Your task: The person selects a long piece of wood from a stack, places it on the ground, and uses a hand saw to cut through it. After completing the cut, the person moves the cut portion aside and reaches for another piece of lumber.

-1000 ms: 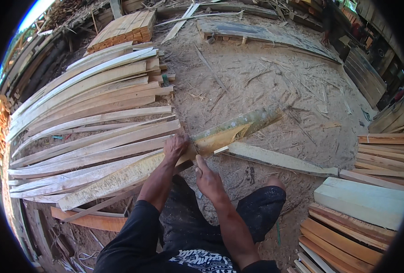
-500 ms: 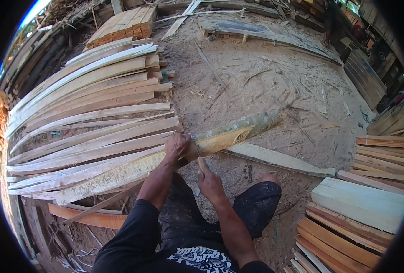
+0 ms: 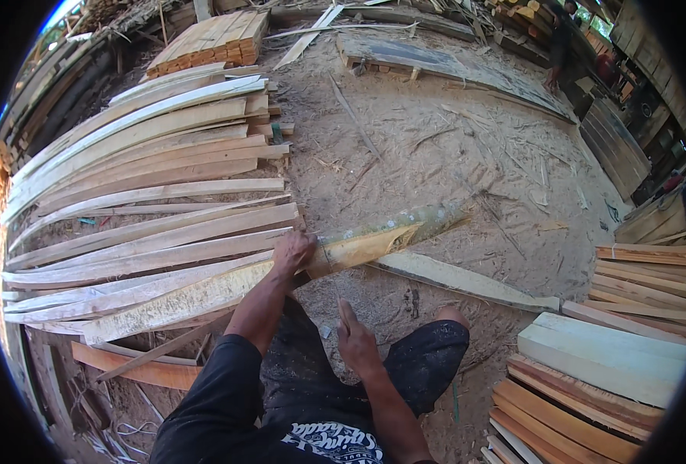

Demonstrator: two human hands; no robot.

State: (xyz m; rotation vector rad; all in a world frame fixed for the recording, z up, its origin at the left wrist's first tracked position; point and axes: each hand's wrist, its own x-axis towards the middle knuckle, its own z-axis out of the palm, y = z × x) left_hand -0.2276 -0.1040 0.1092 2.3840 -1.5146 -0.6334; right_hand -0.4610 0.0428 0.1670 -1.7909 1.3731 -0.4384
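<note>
A long wood slab [image 3: 366, 249], with pale sawn wood and greenish bark on its far right end, lies slantwise in front of me. My left hand [image 3: 294, 251] is closed over its upper edge, near the middle. Just below the slab, my right hand [image 3: 358, 346] grips the wooden handle [image 3: 347, 313] of a thin-bladed tool. The narrow blade points up to a dark line across the slab; whether it is a saw or a knife cannot be made out. My knees are bent beneath the slab.
Many pale planks [image 3: 149, 170] lie side by side on the left. Another long timber [image 3: 466, 280] slants away to the right on sandy ground. Stacked beams [image 3: 602, 356] stand at lower right. Behind lie a low board platform [image 3: 451, 62] and a plank stack [image 3: 207, 42]; a person [image 3: 561, 39] is at far right.
My right hand has drawn back toward my body, bringing the tool's handle away from the slab. My left hand keeps its place on the wood. The view has shifted slightly.
</note>
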